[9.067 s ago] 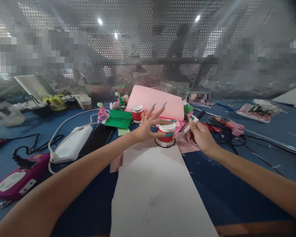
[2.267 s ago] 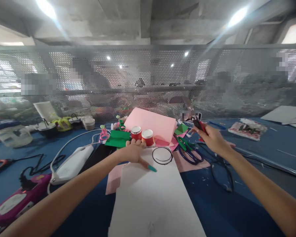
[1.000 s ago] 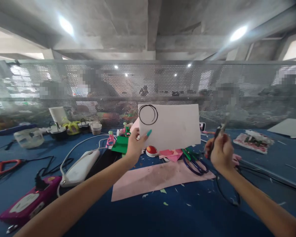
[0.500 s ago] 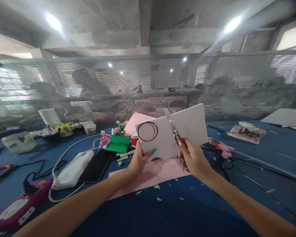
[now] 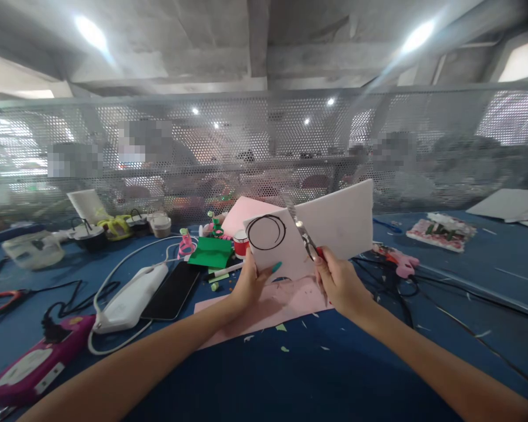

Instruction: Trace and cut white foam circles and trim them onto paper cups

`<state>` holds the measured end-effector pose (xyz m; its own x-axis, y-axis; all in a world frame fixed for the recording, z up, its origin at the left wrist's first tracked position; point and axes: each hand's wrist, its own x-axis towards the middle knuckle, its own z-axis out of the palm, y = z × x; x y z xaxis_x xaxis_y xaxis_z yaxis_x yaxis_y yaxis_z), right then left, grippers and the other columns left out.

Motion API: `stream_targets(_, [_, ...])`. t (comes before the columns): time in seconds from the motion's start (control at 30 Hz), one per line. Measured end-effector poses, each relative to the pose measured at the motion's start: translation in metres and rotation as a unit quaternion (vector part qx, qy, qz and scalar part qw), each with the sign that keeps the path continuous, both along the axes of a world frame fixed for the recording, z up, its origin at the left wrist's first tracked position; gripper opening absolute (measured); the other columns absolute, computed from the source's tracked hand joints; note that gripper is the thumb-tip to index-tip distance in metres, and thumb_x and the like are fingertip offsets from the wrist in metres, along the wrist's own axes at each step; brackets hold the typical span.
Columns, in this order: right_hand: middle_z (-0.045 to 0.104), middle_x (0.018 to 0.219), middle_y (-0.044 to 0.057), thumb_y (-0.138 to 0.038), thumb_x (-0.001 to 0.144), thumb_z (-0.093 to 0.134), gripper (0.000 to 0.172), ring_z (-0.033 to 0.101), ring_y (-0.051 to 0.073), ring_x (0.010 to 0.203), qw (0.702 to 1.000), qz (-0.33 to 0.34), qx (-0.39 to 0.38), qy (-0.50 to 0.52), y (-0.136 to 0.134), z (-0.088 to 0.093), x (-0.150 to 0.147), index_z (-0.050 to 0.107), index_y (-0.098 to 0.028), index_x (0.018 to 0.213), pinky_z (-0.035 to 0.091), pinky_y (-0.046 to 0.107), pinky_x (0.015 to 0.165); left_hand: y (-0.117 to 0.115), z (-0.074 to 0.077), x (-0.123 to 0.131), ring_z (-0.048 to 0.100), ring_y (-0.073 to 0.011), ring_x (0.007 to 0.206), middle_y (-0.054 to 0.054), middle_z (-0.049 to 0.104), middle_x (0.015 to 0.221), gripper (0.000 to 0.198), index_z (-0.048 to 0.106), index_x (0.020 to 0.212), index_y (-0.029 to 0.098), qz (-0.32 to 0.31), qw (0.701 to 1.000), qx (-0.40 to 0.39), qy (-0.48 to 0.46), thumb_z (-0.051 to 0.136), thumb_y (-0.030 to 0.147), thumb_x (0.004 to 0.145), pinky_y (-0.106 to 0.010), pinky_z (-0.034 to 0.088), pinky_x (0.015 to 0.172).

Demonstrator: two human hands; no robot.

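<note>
My left hand (image 5: pixel 250 283) pinches the lower left corner of a white sheet (image 5: pixel 343 223) held upright above the table. A black circle (image 5: pixel 266 232) is drawn on the sheet's left part. My right hand (image 5: pixel 338 284) grips red-handled scissors (image 5: pixel 303 231). Their blades point up and run into the sheet just right of the circle, so the right part of the sheet bends away. A pink sheet (image 5: pixel 286 302) lies flat on the blue table under both hands.
A phone (image 5: pixel 172 291), a white power bank (image 5: pixel 127 299) with cable and a magenta device (image 5: pixel 30 366) lie at left. Green paper (image 5: pixel 211 252), a red-and-white cup (image 5: pixel 241 243) and pink card (image 5: pixel 246 212) sit behind. Black cables (image 5: pixel 396 281) trail at right. A perforated metal screen (image 5: pixel 264 152) closes the back.
The white sheet was lifted off the table. My right hand brought the scissors to it, and the blades have gone further into the sheet, with its right part swung up and away.
</note>
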<state>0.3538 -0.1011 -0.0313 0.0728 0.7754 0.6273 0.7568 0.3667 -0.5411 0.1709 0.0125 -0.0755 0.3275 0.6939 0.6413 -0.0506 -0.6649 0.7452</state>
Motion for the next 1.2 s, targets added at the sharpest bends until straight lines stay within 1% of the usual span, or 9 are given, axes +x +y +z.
stream_targets(0.2, [0.049, 0.047, -0.004, -0.047, 0.098, 0.023, 0.039, 0.047, 0.013, 0.038, 1.0, 0.002, 0.015, -0.017, 0.001, -0.002, 0.0, 0.047, -0.019, 0.085, 0.034, 0.026, 0.046, -0.003, 0.001, 0.001, 0.048, -0.027, 0.125, -0.014, 0.051, 0.132, 0.071, 0.023, 0.137, 0.021, 0.01, 1.0, -0.008, 0.014, 0.064, 0.026, 0.08, -0.049, 0.038, 0.109])
stream_targets(0.3, [0.051, 0.049, -0.002, -0.046, 0.098, 0.023, 0.038, 0.05, 0.013, 0.041, 0.998, -0.012, 0.05, -0.04, 0.0, -0.003, 0.001, 0.048, -0.018, 0.089, 0.035, 0.026, 0.047, -0.009, 0.003, 0.0, 0.05, -0.0274, 0.124, -0.015, 0.054, 0.129, 0.069, 0.023, 0.137, 0.02, 0.025, 0.999, -0.014, 0.035, 0.062, 0.025, 0.081, -0.047, 0.042, 0.105])
stream_targets(0.43, [0.055, 0.053, 0.0, -0.043, 0.098, 0.024, 0.038, 0.053, 0.015, 0.044, 0.993, -0.027, 0.096, -0.068, -0.001, -0.003, 0.002, 0.05, -0.016, 0.094, 0.036, 0.026, 0.047, -0.016, 0.005, -0.001, 0.054, -0.0273, 0.12, -0.015, 0.058, 0.126, 0.067, 0.024, 0.138, 0.019, 0.043, 0.997, 0.012, 0.06, 0.06, 0.024, 0.082, -0.045, 0.046, 0.102])
stream_targets(0.6, [0.054, 0.052, 0.0, -0.041, 0.098, 0.024, 0.035, 0.052, 0.014, 0.042, 0.993, -0.024, 0.092, -0.068, -0.002, -0.003, 0.002, 0.048, -0.017, 0.09, 0.037, 0.027, 0.046, -0.018, 0.004, -0.003, 0.057, -0.0289, 0.118, -0.017, 0.061, 0.121, 0.068, 0.026, 0.139, 0.017, 0.092, 0.991, 0.035, 0.091, 0.061, 0.026, 0.082, -0.045, 0.048, 0.097])
stream_targets(0.7, [0.053, 0.051, 0.0, -0.041, 0.098, 0.024, 0.034, 0.051, 0.014, 0.041, 0.992, -0.029, 0.101, -0.069, -0.003, -0.003, 0.001, 0.047, -0.018, 0.088, 0.036, 0.027, 0.046, -0.018, 0.001, -0.004, 0.058, -0.0287, 0.116, -0.019, 0.061, 0.123, 0.069, 0.024, 0.141, 0.015, 0.105, 0.988, 0.054, 0.099, 0.06, 0.028, 0.082, -0.043, 0.05, 0.095])
stream_targets(0.8, [0.05, 0.049, -0.002, -0.04, 0.098, 0.026, 0.033, 0.049, 0.014, 0.04, 0.991, -0.034, 0.112, -0.068, -0.003, -0.002, 0.001, 0.047, -0.019, 0.087, 0.034, 0.026, 0.045, -0.015, -0.001, -0.006, 0.063, -0.0273, 0.109, -0.018, 0.065, 0.117, 0.069, 0.022, 0.142, 0.015, 0.103, 0.986, 0.065, 0.111, 0.057, 0.029, 0.084, -0.042, 0.052, 0.09])
stream_targets(1.0, [0.049, 0.049, -0.002, -0.04, 0.098, 0.026, 0.034, 0.05, 0.014, 0.042, 0.989, -0.047, 0.112, -0.079, -0.001, -0.004, 0.003, 0.05, -0.017, 0.091, 0.032, 0.026, 0.046, -0.011, -0.001, -0.008, 0.067, -0.0262, 0.099, -0.016, 0.069, 0.11, 0.065, 0.025, 0.142, 0.02, 0.081, 0.985, 0.102, 0.112, 0.056, 0.031, 0.086, -0.041, 0.055, 0.085])
stream_targets(1.1, [0.051, 0.051, -0.001, -0.039, 0.098, 0.026, 0.035, 0.051, 0.015, 0.044, 0.99, -0.061, 0.089, -0.092, -0.004, -0.001, 0.003, 0.051, -0.015, 0.092, 0.032, 0.027, 0.047, -0.011, -0.003, -0.008, 0.069, -0.0251, 0.095, -0.016, 0.07, 0.108, 0.065, 0.024, 0.143, 0.02, 0.079, 0.982, 0.125, 0.115, 0.054, 0.031, 0.087, -0.04, 0.056, 0.082])
stream_targets(1.2, [0.056, 0.055, 0.003, -0.04, 0.097, 0.026, 0.036, 0.052, 0.016, 0.047, 0.992, -0.062, 0.061, -0.096, -0.01, 0.008, 0.002, 0.051, -0.015, 0.093, 0.033, 0.027, 0.048, -0.012, -0.004, -0.008, 0.07, -0.0239, 0.09, -0.015, 0.072, 0.104, 0.065, 0.024, 0.143, 0.019, 0.078, 0.983, 0.123, 0.112, 0.054, 0.031, 0.087, -0.039, 0.056, 0.08])
